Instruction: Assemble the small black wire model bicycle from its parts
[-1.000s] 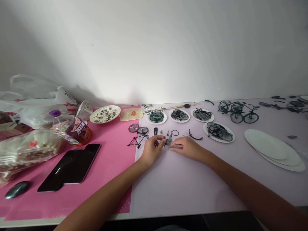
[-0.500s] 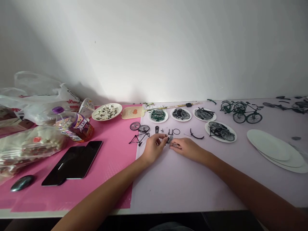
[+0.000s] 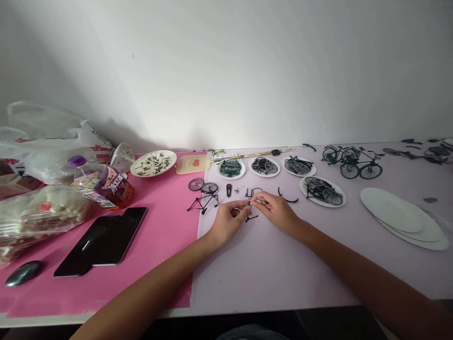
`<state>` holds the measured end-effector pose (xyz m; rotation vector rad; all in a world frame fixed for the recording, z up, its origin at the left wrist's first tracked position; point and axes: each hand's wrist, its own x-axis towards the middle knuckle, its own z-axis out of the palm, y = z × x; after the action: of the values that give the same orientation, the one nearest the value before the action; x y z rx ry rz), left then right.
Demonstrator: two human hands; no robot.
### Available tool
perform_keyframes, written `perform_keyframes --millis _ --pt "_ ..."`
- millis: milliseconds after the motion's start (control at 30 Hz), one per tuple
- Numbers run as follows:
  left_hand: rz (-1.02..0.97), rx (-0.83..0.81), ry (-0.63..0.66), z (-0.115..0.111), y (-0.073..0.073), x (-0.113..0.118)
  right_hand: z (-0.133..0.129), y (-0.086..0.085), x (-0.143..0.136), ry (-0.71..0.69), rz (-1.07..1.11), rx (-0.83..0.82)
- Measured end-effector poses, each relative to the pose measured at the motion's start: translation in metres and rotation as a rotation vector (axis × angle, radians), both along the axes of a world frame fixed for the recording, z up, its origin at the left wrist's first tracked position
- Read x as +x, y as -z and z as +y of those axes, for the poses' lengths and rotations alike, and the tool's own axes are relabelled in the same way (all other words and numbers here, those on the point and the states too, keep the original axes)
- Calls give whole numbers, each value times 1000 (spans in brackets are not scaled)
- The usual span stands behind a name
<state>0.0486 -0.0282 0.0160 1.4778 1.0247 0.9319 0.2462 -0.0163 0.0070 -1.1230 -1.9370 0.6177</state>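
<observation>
My left hand (image 3: pixel 230 219) and my right hand (image 3: pixel 274 208) meet over the lilac sheet, their fingertips pinched together. Between them is a small model-bicycle part, mostly hidden by the fingers. A thin black forked piece (image 3: pixel 252 218) shows just beneath the fingertips; whether it is held or lies on the sheet I cannot tell. Left of my hands lie a black bicycle frame (image 3: pixel 203 203) and two spoked wheels (image 3: pixel 210 188). A black chain guard (image 3: pixel 229 190), a tiny piece (image 3: pixel 237 190) and a curved mudguard (image 3: pixel 290 200) lie just beyond my fingers.
Several white plates of bicycle parts (image 3: pixel 231 175) line the back, with assembled model bicycles (image 3: pixel 361 165) farther right. Stacked white plates (image 3: pixel 389 210) sit at the right. On pink at left are a tablet (image 3: pixel 102 243), a mouse (image 3: pixel 24 273), a drink bottle (image 3: pixel 102 184) and plastic bags (image 3: pixel 53 156).
My right hand has moved slightly up and its fingers now meet the left fingertips. The grey piece seen between the hands is now hidden, and a black forked piece shows below. The view has shifted slightly.
</observation>
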Motion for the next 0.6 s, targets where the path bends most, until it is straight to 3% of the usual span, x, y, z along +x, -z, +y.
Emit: perform_keyframes --millis 267,600 --pt "-68 -54 13 4 6 0 3 6 0 -19 -9 -1" --pt "-89 -76 47 6 4 -2 4 4 1 -28 -59 27"
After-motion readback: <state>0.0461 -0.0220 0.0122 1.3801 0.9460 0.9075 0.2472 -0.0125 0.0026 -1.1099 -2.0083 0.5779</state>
